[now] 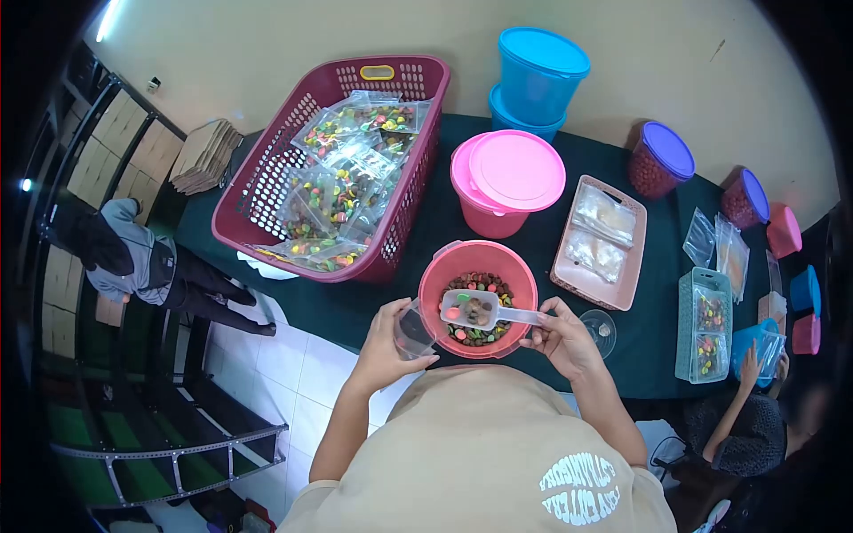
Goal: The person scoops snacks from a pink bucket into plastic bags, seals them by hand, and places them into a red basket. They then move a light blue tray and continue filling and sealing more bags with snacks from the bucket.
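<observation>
A translucent plastic scoop [518, 314] is held by its handle in my right hand [564, 339], with some brown and coloured pieces in its bowl. It hovers over a coral-pink tub [434, 275] that contains a mix of brown, green, red and yellow small pieces [487, 282]. My left hand [382, 348] has its fingers around a clear plastic cup [414, 330], tilted at the tub's left rim. What the cup contains, if anything, I cannot make out. Just right of my right hand, a small clear round dish [599, 332] rests on the dark green tablecloth [569, 360].
A maroon basket [410, 209] of filled bags stands left, beyond it stacked cardboard [203, 155]. Behind the tub are a lidded pink container [493, 209] and blue containers [542, 80]. Rightward are a peach tray [600, 290] and a teal basket [686, 324]. Two people [133, 249] [737, 435] work nearby.
</observation>
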The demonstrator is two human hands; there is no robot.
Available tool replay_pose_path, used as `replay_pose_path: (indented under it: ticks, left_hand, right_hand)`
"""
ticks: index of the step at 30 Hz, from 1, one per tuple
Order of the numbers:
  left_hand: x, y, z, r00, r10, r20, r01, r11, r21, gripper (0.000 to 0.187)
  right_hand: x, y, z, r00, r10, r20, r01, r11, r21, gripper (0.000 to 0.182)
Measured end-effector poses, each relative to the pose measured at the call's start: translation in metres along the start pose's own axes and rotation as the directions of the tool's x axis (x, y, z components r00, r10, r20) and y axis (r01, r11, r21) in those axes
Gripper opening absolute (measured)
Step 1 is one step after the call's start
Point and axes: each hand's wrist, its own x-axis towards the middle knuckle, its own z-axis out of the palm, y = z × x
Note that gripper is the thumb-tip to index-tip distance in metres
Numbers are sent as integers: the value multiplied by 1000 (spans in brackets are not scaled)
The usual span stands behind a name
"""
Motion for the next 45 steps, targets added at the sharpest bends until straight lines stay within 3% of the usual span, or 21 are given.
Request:
replay_pose_path:
  ticks: [1,4,5,6,7,8,10,12,13,14,17,19,21,25,27,29,36,38,40,43,45]
  left_hand:
    - [2,4,1,999,43,-22,-41,994,100,96]
    - [6,9,11,987,152,-50,-150,988,38,90]
    - [6,12,14,990,136,-26,-137,990,-38,89]
    - [6,19,15,991,134,-22,-135,990,-41,89]
    - [7,26,15,991,137,3,-136,983,-124,88]
    - [7,29,15,989,143,28,-134,970,-205,87]
    - [9,22,16,988,152,19,-143,958,-249,87]
    - [7,19,10,1000,9,23,2,890,-456,86]
    - [5,7,8,999,-35,9,35,883,-467,86]
    - [3,-1,6,997,14,-81,-46,910,-413,85]
    - [-1,-18,1,991,-84,-102,43,936,-349,87]
    - [0,-18,2,972,-234,-8,225,943,-244,84]
    - [4,-26,10,966,-259,5,250,928,-277,83]
    - [8,-29,13,961,-269,66,269,850,-453,80]
    - [8,-32,13,956,-277,99,285,790,-543,79]
    - [11,-44,18,962,-221,158,267,664,-698,79]
    - [19,-43,29,980,-157,122,194,627,-755,80]
    - [23,-45,32,999,-45,18,47,785,-617,78]
    - [26,-33,27,999,-17,36,35,793,-609,77]
    - [30,-32,27,995,51,82,-2,862,-507,77]
    - [33,-30,27,990,88,113,-35,914,-404,79]
  right_hand:
    - [-2,-2,4,1000,1,4,-1,1000,0,16]
    - [-13,-7,24,1000,-28,6,29,990,-135,18]
    - [-19,-7,37,993,-113,25,113,912,-394,17]
    - [-26,-8,51,981,-185,63,183,761,-622,16]
    - [-33,-7,64,921,-325,214,360,501,-787,13]
    - [-39,-13,77,862,-345,372,459,218,-861,14]
    - [-38,-27,85,646,-330,688,664,-202,-720,19]
    - [-38,-35,82,634,-433,641,650,-150,-745,20]
    - [-38,-40,79,618,-530,580,642,-86,-762,21]
    - [-35,-44,74,618,-586,524,592,-91,-801,17]
    - [-8,-36,61,683,-636,360,447,-26,-894,12]
    - [23,-16,49,789,-493,366,312,-191,-931,10]
    - [53,10,45,917,-338,212,129,-251,-959,13]
    - [82,58,26,898,-175,404,337,-316,-887,18]
    - [67,51,33,898,184,399,436,-260,-862,25]
    - [56,37,34,888,187,421,460,-313,-831,27]
    - [26,-18,32,921,229,316,384,-385,-839,28]
    - [22,-22,30,896,37,443,407,-466,-785,24]
    - [23,-20,30,883,-44,466,392,-475,-788,21]
    - [33,2,14,793,-347,501,286,-515,-808,12]
    - [35,18,7,821,-340,458,254,-501,-827,13]
